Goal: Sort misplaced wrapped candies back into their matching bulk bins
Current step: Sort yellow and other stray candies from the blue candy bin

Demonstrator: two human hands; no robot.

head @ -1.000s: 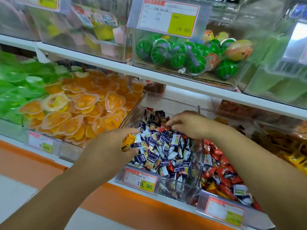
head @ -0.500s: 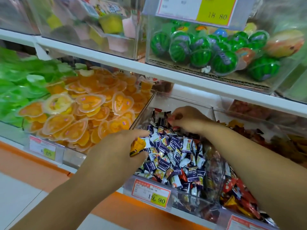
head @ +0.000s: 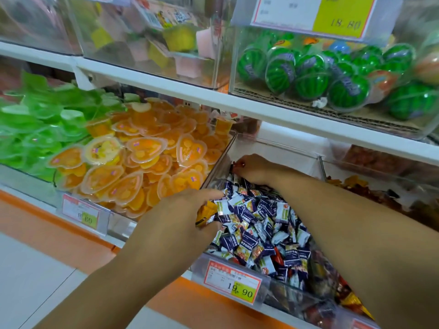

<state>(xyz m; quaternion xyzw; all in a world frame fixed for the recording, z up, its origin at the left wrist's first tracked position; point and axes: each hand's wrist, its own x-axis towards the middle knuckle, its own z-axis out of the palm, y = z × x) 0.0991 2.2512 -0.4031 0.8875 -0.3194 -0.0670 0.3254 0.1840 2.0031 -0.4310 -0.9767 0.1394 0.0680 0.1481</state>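
Sorting, mid-pick | left hand (head: pixel 175 219) curled shut on orange candy (head: pixel 206 211), parked at near-left of blue-and-white candy bin (head: pixel 228 160), likely freeing the right | right hand (head: pixel 255 168) at back corner, fingers (head: pixel 237 165) pinched on red candy (head: pixel 235 164), presumably another stray.
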